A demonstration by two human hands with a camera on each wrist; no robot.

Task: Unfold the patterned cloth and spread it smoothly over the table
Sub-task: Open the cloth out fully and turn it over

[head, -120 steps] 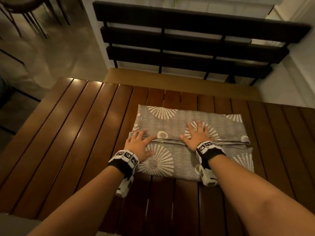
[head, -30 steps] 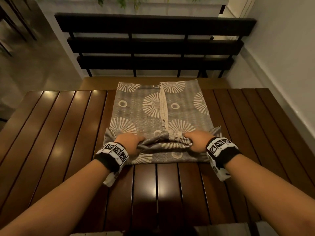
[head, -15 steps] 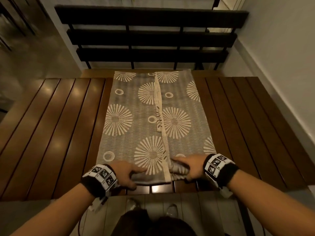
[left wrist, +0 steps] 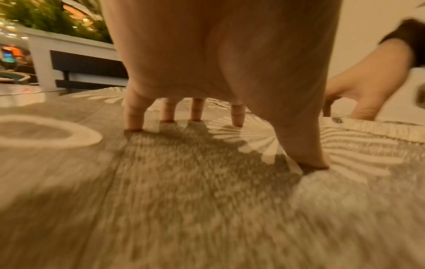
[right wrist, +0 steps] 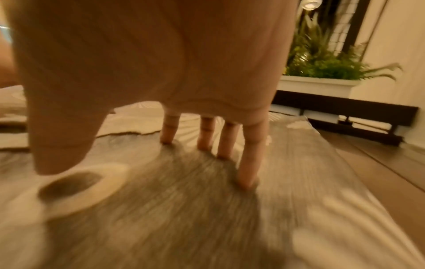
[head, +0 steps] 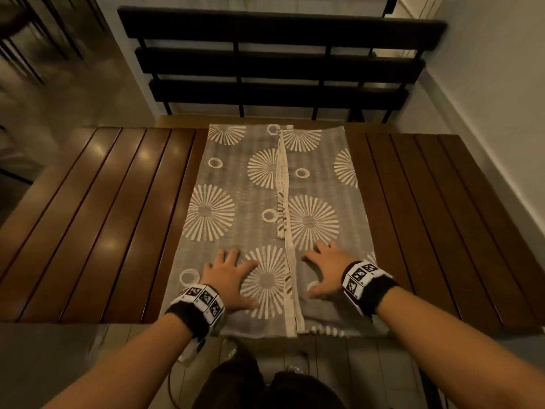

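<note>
The grey patterned cloth point(head: 244, 202) with white sunbursts and rings lies as a long strip down the middle of the slatted wooden table point(head: 97, 219), from far edge to near edge, its near end hanging slightly over. Two pale hems point(head: 290, 273) meet along its centre line. My left hand point(head: 231, 276) rests on the cloth left of the hems, fingers spread, fingertips point(left wrist: 134, 123) and thumb touching the fabric point(left wrist: 161, 200). Right of the hems my right hand point(head: 323, 270) rests the same way, its spread fingers point(right wrist: 247, 174) standing on the cloth point(right wrist: 161, 218).
Bare dark slats lie on both sides of the cloth point(head: 436, 216). A dark slatted bench point(head: 280, 69) stands beyond the far edge, with a white planter point(right wrist: 317, 87) behind it. A white wall point(head: 495, 98) runs along the right. My legs are below the near edge.
Both hands have let go of the near cloth edge they were pulling toward me and now lie spread on the fabric. The cloth reaches the near table edge.
</note>
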